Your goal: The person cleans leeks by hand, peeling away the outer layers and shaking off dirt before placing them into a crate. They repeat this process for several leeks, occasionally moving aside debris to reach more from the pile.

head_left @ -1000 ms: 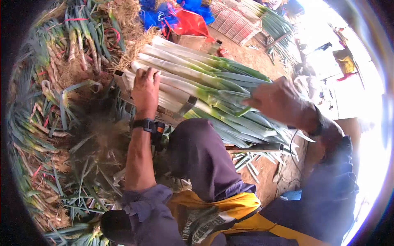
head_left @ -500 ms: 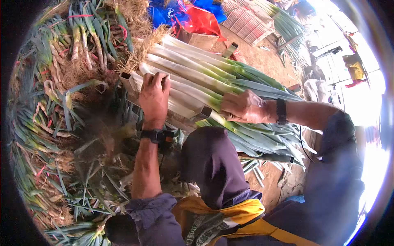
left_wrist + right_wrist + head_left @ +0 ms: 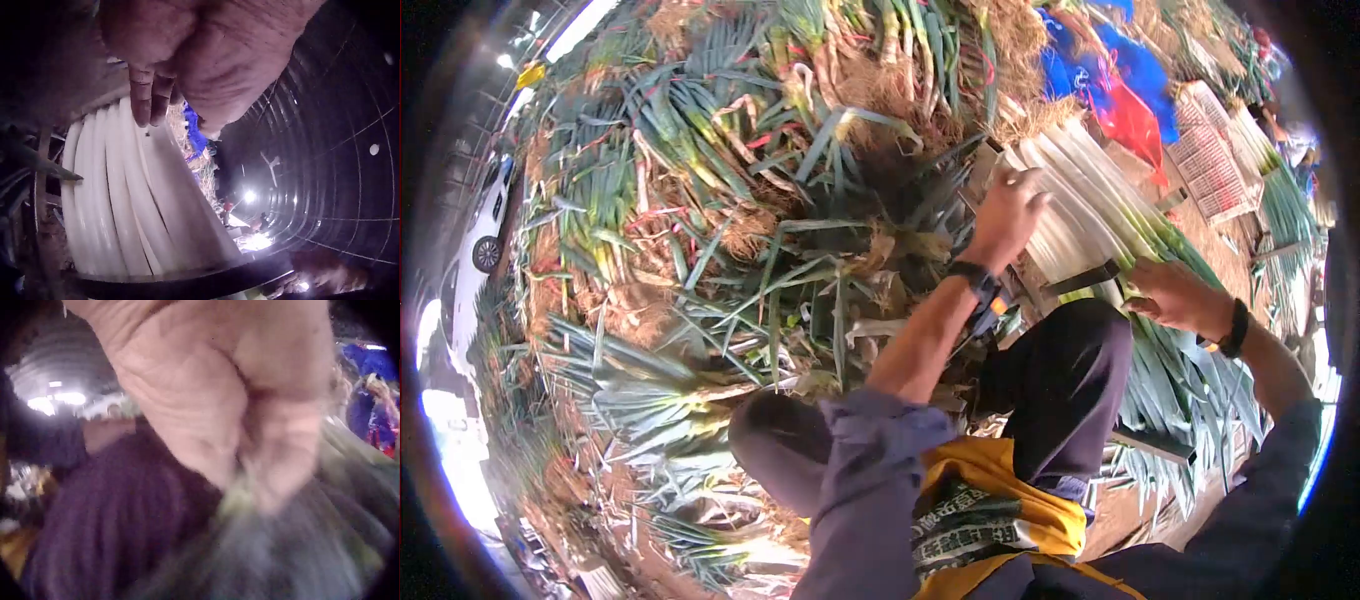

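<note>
A row of long green onions [image 3: 1055, 215] lies in a metal rack, white shanks toward the roots and green leaves trailing to the right. My left hand [image 3: 1005, 220] rests over the white shanks near the root end. In the left wrist view its fingers [image 3: 141, 100] reach down to the shanks [image 3: 115, 194], fairly straight. Farther along, where white turns to green, my right hand [image 3: 1180, 295] pinches a green onion [image 3: 234, 500] between thumb and fingers; the right wrist view is blurred there. A dark metal post [image 3: 1085, 278] of the rack stands between the hands.
Bundles of untrimmed green onions [image 3: 690, 130] with red ties and roots cover the ground at left. Loose leaves [image 3: 800, 290] lie by my leg. My knee [image 3: 1090, 350] is against the rack's near side. Beyond are a red bag [image 3: 1130, 125] and a pale plastic crate [image 3: 1212, 150].
The head view has swung left, shifting the rack rightward. My right hand came from above the leaves down onto the green onions near the post. The left hand stays at the root end.
</note>
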### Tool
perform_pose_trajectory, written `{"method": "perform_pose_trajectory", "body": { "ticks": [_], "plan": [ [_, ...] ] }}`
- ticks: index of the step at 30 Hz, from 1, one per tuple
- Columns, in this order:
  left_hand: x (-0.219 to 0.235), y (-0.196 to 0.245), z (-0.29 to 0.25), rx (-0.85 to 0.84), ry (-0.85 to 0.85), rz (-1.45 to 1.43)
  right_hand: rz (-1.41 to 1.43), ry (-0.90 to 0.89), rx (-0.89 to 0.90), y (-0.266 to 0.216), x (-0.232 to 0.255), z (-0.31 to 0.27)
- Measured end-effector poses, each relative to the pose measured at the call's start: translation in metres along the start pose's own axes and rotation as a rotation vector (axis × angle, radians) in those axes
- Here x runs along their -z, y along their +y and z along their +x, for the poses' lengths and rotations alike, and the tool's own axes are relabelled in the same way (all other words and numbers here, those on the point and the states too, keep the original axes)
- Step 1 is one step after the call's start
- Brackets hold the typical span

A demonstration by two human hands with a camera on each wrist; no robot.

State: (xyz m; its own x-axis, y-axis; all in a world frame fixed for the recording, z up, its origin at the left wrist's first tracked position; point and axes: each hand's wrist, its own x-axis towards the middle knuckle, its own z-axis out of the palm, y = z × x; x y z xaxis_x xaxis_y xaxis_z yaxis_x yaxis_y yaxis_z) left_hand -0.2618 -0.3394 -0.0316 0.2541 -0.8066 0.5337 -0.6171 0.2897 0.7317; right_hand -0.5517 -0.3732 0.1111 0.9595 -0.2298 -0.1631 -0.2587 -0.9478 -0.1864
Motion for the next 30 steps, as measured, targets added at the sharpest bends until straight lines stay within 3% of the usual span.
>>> {"method": "perform_pose_trajectory", "body": {
  "ticks": [1,4,6,7,8,9,12,14,17,19,21,24,25,27,30],
  "plan": [
    [0.021,0.001,-0.008,0.039,0.005,-0.002,-0.018,-0.150,-0.045,-0.004,0.018,0.010],
    [0.085,-0.007,-0.028,0.085,0.041,-0.026,0.080,0.121,-0.060,-0.045,0.055,0.073],
    [0.141,0.026,-0.035,0.554,0.056,-0.498,0.119,0.188,0.022,-0.065,0.068,0.125],
    [0.171,0.053,-0.038,0.662,0.131,-0.604,0.161,0.199,0.103,-0.069,0.064,0.156],
    [0.197,0.074,-0.045,0.769,0.210,-0.711,0.202,0.209,0.186,-0.071,0.052,0.189],
    [0.218,0.076,-0.058,0.624,0.207,-0.579,0.144,0.197,0.225,-0.073,0.039,0.224],
    [0.261,0.087,-0.096,0.523,0.307,-0.524,0.101,0.069,0.303,-0.091,-0.010,0.324],
    [0.277,0.077,-0.117,0.838,0.420,-0.899,0.113,0.011,0.242,-0.117,-0.042,0.380],
    [0.275,0.054,-0.154,1.073,0.540,-1.025,0.234,0.194,0.386,-0.135,-0.111,0.459],
    [0.283,0.067,-0.147,1.111,0.505,-0.991,0.191,0.302,0.462,-0.133,-0.175,0.525],
    [0.295,0.060,-0.148,1.071,0.417,-1.013,0.296,0.231,0.255,-0.157,-0.180,0.549],
    [0.312,0.045,-0.149,1.114,0.540,-1.038,0.364,0.283,0.035,-0.179,-0.183,0.586],
    [0.319,0.048,-0.143,1.155,0.573,-1.021,0.455,0.172,-0.070,-0.181,-0.182,0.603],
    [0.327,0.046,-0.135,1.106,0.566,-0.933,0.301,0.241,-0.051,-0.166,-0.224,0.644],
    [0.340,0.039,-0.135,1.240,0.574,-0.996,0.060,0.309,-0.069,-0.158,-0.270,0.686]
  ]
}}
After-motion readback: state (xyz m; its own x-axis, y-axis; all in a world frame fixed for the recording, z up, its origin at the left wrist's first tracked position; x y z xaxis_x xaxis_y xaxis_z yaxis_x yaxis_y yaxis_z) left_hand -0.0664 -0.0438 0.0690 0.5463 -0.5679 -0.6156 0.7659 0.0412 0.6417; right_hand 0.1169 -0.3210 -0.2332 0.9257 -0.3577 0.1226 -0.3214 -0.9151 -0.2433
